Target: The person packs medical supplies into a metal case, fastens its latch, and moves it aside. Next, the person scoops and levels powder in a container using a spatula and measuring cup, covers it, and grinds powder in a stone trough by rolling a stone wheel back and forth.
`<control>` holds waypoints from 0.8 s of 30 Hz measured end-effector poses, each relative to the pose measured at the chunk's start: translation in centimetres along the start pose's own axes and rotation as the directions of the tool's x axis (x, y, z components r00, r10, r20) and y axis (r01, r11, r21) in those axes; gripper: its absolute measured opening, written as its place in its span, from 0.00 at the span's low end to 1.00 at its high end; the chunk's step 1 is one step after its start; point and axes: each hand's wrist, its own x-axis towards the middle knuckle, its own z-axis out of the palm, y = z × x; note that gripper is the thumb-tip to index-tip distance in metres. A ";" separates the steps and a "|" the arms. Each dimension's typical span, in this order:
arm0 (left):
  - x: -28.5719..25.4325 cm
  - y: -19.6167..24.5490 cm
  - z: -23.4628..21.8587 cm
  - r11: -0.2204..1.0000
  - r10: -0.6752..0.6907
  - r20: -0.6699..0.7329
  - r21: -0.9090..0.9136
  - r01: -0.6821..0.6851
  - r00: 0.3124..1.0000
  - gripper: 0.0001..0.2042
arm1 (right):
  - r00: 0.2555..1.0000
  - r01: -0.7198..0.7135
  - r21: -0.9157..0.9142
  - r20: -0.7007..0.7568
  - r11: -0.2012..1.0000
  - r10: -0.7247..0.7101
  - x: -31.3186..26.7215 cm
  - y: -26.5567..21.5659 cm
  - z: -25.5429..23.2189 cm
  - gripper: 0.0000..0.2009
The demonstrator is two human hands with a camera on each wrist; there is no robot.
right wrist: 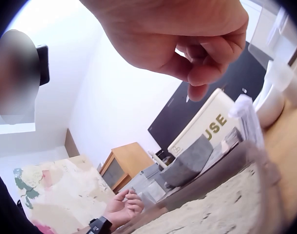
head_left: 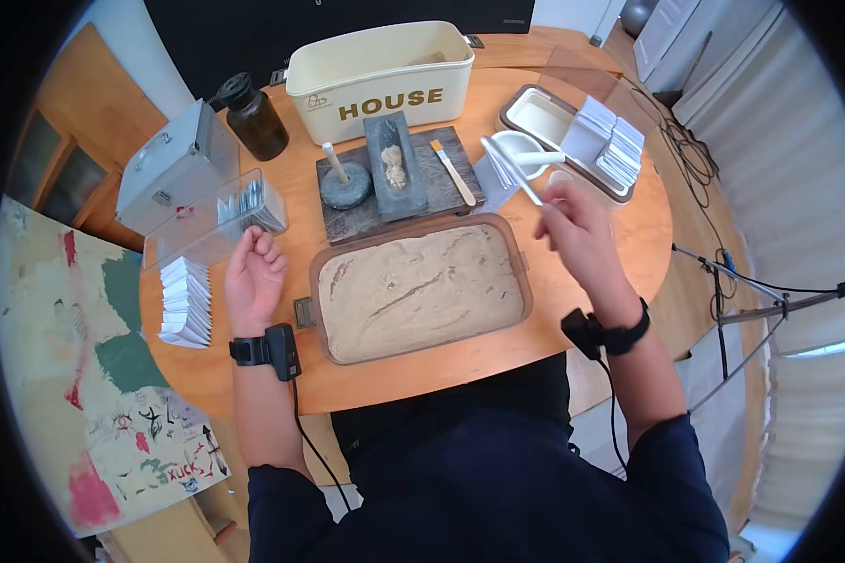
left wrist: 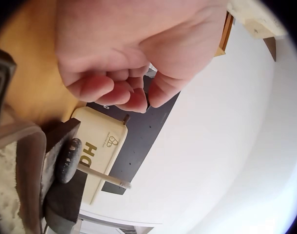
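Observation:
My right hand (head_left: 577, 235) pinches a slim white stick (head_left: 510, 169) that slants up and left beside a white mortar (head_left: 524, 150). In the right wrist view that hand (right wrist: 187, 44) has bent fingers. Near a clear box of packets (head_left: 252, 208), my left hand (head_left: 256, 281) is raised with its palm up and fingers loosely curled; nothing in it is visible, also in the left wrist view of the hand (left wrist: 138, 48). Between the hands lies a tray of sand (head_left: 418, 291) with grooves. Behind it, a dark stone trough (head_left: 413, 195) holds a pale lump (head_left: 394, 169).
A stone wheel (head_left: 345, 190) and a brush (head_left: 453, 174) lie on the dark board. Around stand a cream HOUSE bin (head_left: 380, 89), a dark bottle (head_left: 258, 127), a silver case (head_left: 178, 164), folded papers (head_left: 186, 302) and a container with white packets (head_left: 620, 155).

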 end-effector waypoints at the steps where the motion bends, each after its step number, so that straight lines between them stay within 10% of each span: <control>1: 0.1 -0.3 -0.3 1.000 0.000 0.031 -0.020 0.001 1.000 0.07 | 0.995 -0.054 -0.023 0.078 0.998 0.056 0.8 -0.6 1.0 0.06; 4: -0.4 -0.8 -0.6 0.999 0.003 0.056 -0.034 -0.001 0.998 0.07 | 0.962 -0.219 0.010 0.171 0.976 0.214 3.1 -0.6 3.9 0.06; 14: -0.5 -1.1 0.2 1.000 0.009 0.035 0.000 -0.009 0.999 0.06 | 0.972 -0.096 -0.079 0.208 0.992 0.111 3.7 -4.8 7.8 0.07; 24: -0.4 -1.3 -0.6 0.999 0.016 0.011 0.047 -0.016 1.000 0.05 | 0.961 0.020 -0.705 -0.182 0.709 -0.208 5.6 -3.9 -5.0 0.09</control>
